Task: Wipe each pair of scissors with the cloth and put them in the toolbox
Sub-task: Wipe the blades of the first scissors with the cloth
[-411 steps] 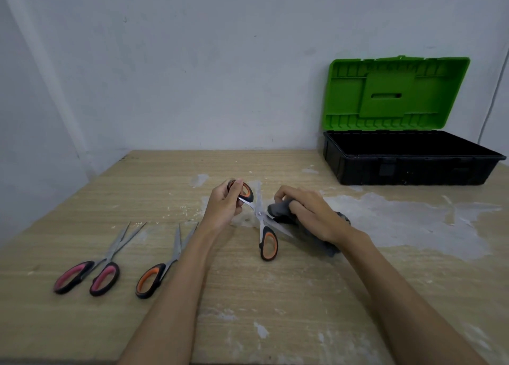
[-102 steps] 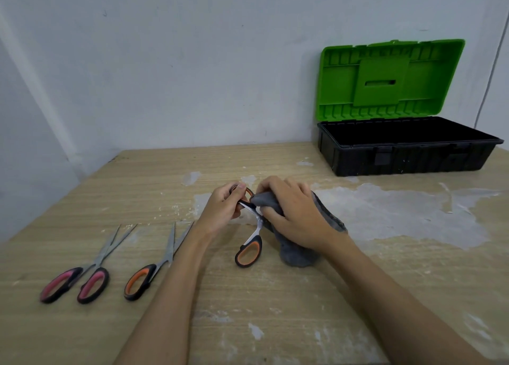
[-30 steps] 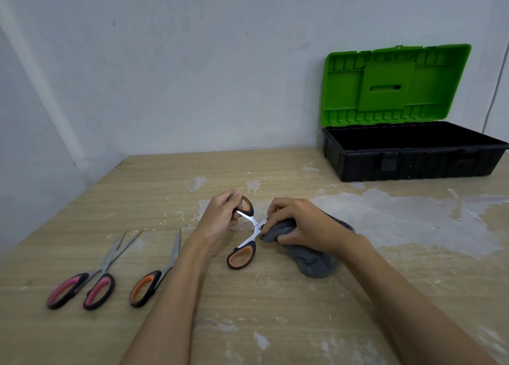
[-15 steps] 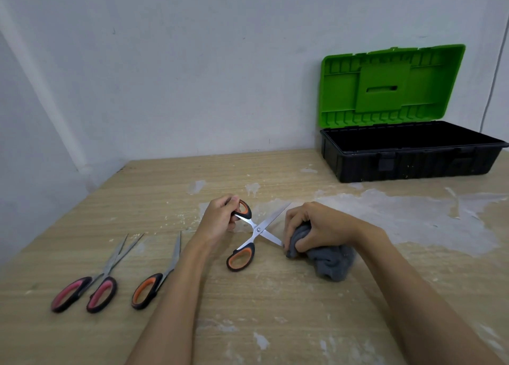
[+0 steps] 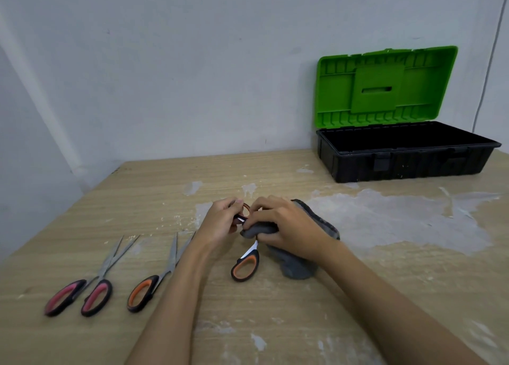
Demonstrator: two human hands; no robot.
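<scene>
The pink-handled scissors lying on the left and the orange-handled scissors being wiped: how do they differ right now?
The pink-handled scissors lie untouched on the wooden table; the orange-handled scissors being wiped are held by the left hand. The pink pair's blades show fully; the grey cloth in the right hand covers the orange pair's. Both have black-edged handles.

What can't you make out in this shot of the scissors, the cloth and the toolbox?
- Blades of the held scissors: head view, covered by the cloth and the right hand.
- Their upper handle: mostly hidden by the left hand.
- Second handle of the spare orange scissors: behind the left forearm.
- Toolbox floor: in shadow, behind its front wall.
</scene>
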